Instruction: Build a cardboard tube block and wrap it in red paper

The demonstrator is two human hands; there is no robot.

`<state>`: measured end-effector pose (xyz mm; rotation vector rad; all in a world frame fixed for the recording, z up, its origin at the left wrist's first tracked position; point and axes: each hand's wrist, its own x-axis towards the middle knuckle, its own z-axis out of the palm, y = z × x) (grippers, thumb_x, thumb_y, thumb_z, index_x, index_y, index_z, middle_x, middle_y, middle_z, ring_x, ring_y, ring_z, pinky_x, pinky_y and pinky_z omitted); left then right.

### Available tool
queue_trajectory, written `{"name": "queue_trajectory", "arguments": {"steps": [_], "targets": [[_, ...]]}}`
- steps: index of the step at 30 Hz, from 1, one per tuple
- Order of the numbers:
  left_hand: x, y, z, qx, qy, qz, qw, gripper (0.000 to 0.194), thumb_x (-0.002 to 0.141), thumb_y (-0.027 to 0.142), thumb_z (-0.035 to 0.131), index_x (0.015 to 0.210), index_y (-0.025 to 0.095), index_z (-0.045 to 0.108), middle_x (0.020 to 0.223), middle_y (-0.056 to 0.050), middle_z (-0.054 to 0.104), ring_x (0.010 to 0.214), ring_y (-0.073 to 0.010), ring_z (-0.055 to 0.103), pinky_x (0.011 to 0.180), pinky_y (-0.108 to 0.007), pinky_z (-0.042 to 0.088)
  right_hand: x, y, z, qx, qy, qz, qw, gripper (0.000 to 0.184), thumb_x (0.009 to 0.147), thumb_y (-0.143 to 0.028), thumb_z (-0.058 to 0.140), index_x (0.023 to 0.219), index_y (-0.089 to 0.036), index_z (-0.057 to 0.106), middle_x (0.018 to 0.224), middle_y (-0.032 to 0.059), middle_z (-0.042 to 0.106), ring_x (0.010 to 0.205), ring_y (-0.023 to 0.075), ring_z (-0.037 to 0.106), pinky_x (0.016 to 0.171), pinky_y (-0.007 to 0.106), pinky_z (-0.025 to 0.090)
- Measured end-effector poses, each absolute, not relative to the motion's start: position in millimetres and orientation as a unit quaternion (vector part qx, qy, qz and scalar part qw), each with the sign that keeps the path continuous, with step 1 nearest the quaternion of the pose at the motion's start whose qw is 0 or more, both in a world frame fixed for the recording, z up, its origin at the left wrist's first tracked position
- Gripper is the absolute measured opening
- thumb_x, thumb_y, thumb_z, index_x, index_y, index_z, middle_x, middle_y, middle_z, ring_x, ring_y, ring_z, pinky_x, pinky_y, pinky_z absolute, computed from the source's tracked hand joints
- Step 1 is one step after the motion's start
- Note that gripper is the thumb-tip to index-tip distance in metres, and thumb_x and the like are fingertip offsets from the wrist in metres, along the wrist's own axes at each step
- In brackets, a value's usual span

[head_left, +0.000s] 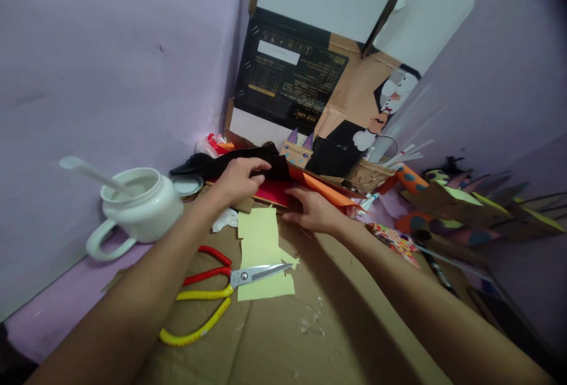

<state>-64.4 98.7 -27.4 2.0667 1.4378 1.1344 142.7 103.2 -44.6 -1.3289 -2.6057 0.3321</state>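
My left hand (243,181) is over a stack of coloured sheets, its index finger and thumb apart in front of a black sheet (212,163). My right hand (314,211) reaches in from the other side with fingers spread, the fingertips close to a red sheet (279,191). Whether either hand touches the paper is hard to tell. An orange sheet (330,189) sticks out above my right hand. Nearer to me, scissors (243,277) with red and yellow handles lie with their blades across cut pale yellow paper (258,237).
A white mug (144,205) with a spoon stands at the left. Behind the sheets, an opened box (292,72) leans by the wall, with an eared cardboard figure (296,152) before it. Cardboard crafts (460,205) fill the right side. Brown cardboard (266,343) covers the work surface.
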Motion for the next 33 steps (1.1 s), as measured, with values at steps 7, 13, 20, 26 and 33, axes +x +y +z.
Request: {"name": "queue_trajectory", "arguments": {"steps": [7,13,20,26,33], "targets": [[-68.6,100.4,-29.9,0.740,0.513,0.399,0.171,0.030,0.071,0.015,0.056,0.098,0.015,0.069,0.101,-0.005,0.072,0.093,-0.0197,0.066,0.087,-0.030,0.050,126.3,119.8,-42.1,-0.422,-0.903,0.032,0.075,0.023,0.074,-0.016,0.060,0.096,-0.014,0.069,0.094,0.0126,0.071,0.086,0.0250,0.064,0.077,0.030,0.044],[-77.3,97.1,-25.6,0.738,0.527,0.398,0.136,0.032,0.071,0.014,0.056,0.099,0.014,0.069,0.102,-0.006,0.071,0.096,-0.0213,0.064,0.090,-0.033,0.047,125.4,134.8,-16.4,-0.448,-0.885,-0.021,0.123,0.028,0.078,-0.010,0.047,0.093,-0.014,0.070,0.087,0.0106,0.073,0.077,0.0223,0.064,0.068,0.028,0.042],[-76.9,96.3,-29.5,0.756,0.527,0.383,0.068,0.032,0.070,0.013,0.053,0.099,0.015,0.068,0.104,-0.005,0.070,0.098,-0.0212,0.062,0.092,-0.032,0.046,123.9,147.2,-5.8,-0.446,-0.884,-0.031,0.136,0.026,0.074,-0.010,0.048,0.084,-0.016,0.071,0.078,0.0050,0.071,0.069,0.0177,0.060,0.061,0.025,0.039],[-75.0,97.6,-35.9,0.782,0.515,0.351,0.024,0.032,0.073,0.016,0.049,0.099,0.014,0.068,0.099,-0.006,0.070,0.092,-0.0214,0.063,0.085,-0.031,0.048,126.2,152.0,2.0,-0.445,-0.888,-0.035,0.111,0.023,0.074,-0.015,0.053,0.086,-0.018,0.073,0.081,0.0034,0.071,0.074,0.0193,0.061,0.063,0.026,0.039],[-75.3,97.8,-36.2,0.782,0.522,0.340,0.015,0.035,0.073,0.016,0.049,0.102,0.013,0.067,0.103,-0.007,0.069,0.096,-0.0221,0.063,0.089,-0.032,0.047,127.6,154.6,4.2,-0.432,-0.897,-0.052,0.082,0.021,0.076,-0.020,0.055,0.087,-0.020,0.073,0.082,0.0019,0.071,0.076,0.0195,0.061,0.061,0.026,0.039]]}}
